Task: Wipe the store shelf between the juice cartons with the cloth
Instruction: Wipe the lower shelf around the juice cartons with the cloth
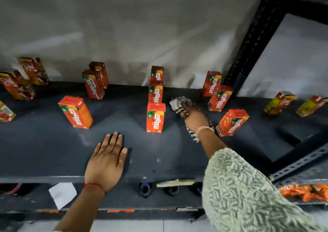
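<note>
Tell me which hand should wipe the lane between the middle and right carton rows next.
Right. The right hand already presses the striped cloth onto the shelf in that lane, between the two carton rows. The left hand lies flat and empty near the front edge, likely bracing.

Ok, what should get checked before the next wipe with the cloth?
1. Cloth under the right hand: ok, pressed on the shelf.
2. Left hand braced flat near the shelf's front edge: ok.
3. Middle cartons clear of the cloth: ok, a gap shows.
4. Right cartons clear of the wrist: not ok, the front one is very close.
5. Shelf already clean in that lane: cannot tell, too dark.
</note>
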Demonstrator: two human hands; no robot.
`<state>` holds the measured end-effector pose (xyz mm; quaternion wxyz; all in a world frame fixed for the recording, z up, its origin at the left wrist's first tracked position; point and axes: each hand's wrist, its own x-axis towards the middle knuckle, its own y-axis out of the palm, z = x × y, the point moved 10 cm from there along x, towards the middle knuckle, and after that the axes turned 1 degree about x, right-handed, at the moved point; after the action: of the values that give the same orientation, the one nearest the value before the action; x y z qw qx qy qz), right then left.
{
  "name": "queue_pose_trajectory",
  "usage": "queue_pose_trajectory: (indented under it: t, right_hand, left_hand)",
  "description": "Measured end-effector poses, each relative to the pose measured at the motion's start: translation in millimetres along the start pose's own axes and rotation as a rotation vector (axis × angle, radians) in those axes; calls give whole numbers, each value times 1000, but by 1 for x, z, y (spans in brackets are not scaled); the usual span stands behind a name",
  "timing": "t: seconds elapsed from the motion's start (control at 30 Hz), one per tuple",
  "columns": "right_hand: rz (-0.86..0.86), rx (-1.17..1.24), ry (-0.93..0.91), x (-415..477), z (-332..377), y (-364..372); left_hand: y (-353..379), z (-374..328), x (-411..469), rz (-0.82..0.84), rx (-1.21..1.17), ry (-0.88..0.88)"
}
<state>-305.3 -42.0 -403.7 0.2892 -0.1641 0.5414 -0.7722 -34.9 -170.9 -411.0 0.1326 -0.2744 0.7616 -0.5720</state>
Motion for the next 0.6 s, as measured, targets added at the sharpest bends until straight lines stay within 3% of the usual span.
queue_pose_trajectory:
  t: [0.27,0.43,0.6]
  right_hand:
    - [-60,89,-173,-162,42,20]
    - [-16,119,-303,-186,87,34]
    - [118,168,-383,-191,86,37]
  left_hand:
    - [1,-2,-2,85,-34,-3]
    - [1,-3,-10,118,-18,65]
    - [5,-5,-18,190,10,105]
